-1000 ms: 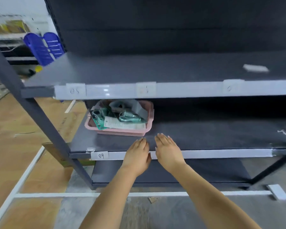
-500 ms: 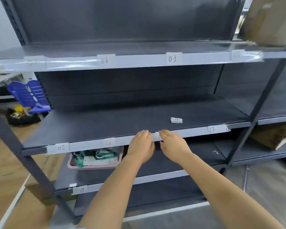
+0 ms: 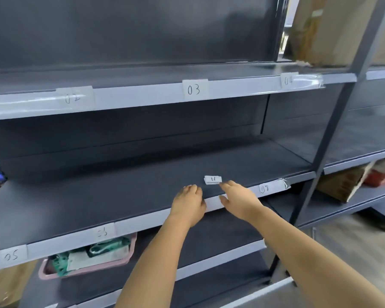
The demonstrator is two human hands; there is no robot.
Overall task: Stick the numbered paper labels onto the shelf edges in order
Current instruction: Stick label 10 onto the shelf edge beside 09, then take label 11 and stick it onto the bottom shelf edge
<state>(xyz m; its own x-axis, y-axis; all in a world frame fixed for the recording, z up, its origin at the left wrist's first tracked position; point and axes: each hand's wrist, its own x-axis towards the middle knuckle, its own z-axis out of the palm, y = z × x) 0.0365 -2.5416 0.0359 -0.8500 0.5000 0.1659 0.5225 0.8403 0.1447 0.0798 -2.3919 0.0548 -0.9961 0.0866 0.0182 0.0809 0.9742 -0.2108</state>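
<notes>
Labels still to be stuck lie in a small white stack point(image 3: 213, 180) on the dark middle shelf point(image 3: 98, 196), near its front edge; the top slip reads "11". Along that shelf's pale front strip point(image 3: 142, 221) sit label 05 point(image 3: 12, 255), a blurred label I read as 06 point(image 3: 103, 231), and label 08 point(image 3: 265, 189) near the right upright point(image 3: 329, 138). On the shelf above, label 02 point(image 3: 72, 98), label 03 point(image 3: 193, 90) and label 04 point(image 3: 288, 80) are fixed to the edge under glossy tape.

My left hand point(image 3: 188, 204) rests on the front strip with its fingers loosely bent over the lip, holding nothing that I can see. My right hand point(image 3: 237, 196) is spread, fingers straight, its fingertips point(image 3: 224, 185) just below the stack and all but touching it; its thumb lies against the strip.

Half a second ago both hands lay side by side on the strip; now my right has reached forward onto the shelf toward the stack, and my view has moved closer and to the right, so label 09 on the lower shelf has gone out of sight.

A pink tray point(image 3: 87, 261) of oddments sits on the lower shelf at left. The middle shelf is bare around the stack, with open room above it up to the next shelf.
</notes>
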